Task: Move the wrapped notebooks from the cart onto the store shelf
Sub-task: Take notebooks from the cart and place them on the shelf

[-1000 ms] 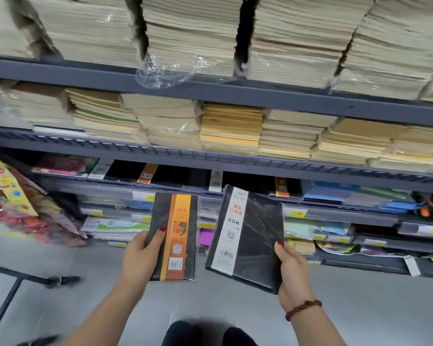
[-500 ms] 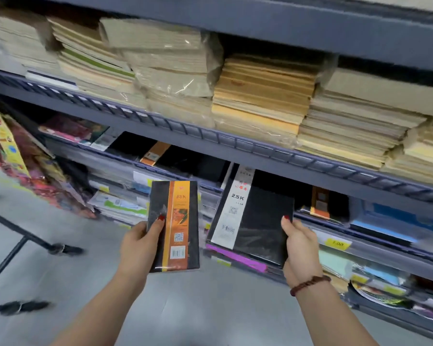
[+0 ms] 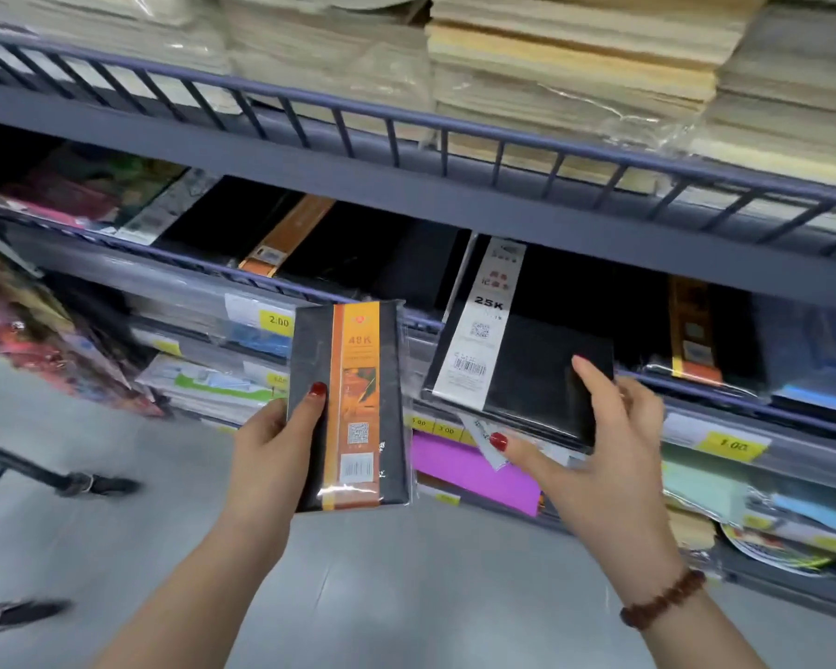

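orange-band notebook (image 3: 353, 408) says 48K, white-band notebook (image 3: 517, 345) 25K; yellow price tags (image 3: 279, 321) 2.00, 1.00 on shelf rail

The orange-striped notebook (image 3: 348, 408) is black beside its band, and the white-striped notebook (image 3: 532, 374) is black too. Nails on the left hand (image 3: 271, 456) and right hand (image 3: 609, 456) are dark red. The shelf (image 3: 406, 190) is grey-blue, the price tags (image 3: 732, 445) yellow, the paper stacks (image 3: 570, 65) cream, the bracelet (image 3: 662, 598) brown.
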`<state>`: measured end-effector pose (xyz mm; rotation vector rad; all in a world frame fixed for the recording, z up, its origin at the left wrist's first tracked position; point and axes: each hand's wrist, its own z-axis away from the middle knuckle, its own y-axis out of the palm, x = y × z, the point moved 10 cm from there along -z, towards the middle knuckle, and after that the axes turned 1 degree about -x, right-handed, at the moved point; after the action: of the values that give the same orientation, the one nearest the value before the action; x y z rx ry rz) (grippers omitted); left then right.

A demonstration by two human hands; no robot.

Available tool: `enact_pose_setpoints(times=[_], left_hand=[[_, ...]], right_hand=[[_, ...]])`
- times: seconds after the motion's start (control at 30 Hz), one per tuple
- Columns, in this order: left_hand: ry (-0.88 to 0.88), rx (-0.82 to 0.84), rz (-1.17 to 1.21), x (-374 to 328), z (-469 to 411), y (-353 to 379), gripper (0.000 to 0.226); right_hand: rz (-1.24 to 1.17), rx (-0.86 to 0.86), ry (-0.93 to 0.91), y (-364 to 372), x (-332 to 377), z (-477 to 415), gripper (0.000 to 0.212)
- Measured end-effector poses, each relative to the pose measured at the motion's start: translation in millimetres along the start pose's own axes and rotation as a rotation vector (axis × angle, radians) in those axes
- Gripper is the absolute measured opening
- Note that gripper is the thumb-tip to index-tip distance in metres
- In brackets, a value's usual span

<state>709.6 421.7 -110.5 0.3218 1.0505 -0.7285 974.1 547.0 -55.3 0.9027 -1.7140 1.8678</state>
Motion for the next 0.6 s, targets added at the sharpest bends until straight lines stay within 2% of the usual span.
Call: enact_pose_setpoints(times=[0.23, 0.37, 0.6], left_hand=[[0.034, 0.029, 0.01, -6.8, -8.0, 2.3, 0.025], [0.043, 0.035, 0.019, -10.6, -13.1, 1.4, 0.024], [0.037, 0.045, 0.019, -8.9, -18.1, 1.0, 0.027]], right_hand=[[0.195, -0.243, -0.222, -1.9, 19.1, -14.1, 0.058], [0.253, -0.169, -0.262, 8.2, 29.6, -48.0, 0.052], [0.662, 0.014, -0.278, 30.2, 28.2, -78.8, 0.063]])
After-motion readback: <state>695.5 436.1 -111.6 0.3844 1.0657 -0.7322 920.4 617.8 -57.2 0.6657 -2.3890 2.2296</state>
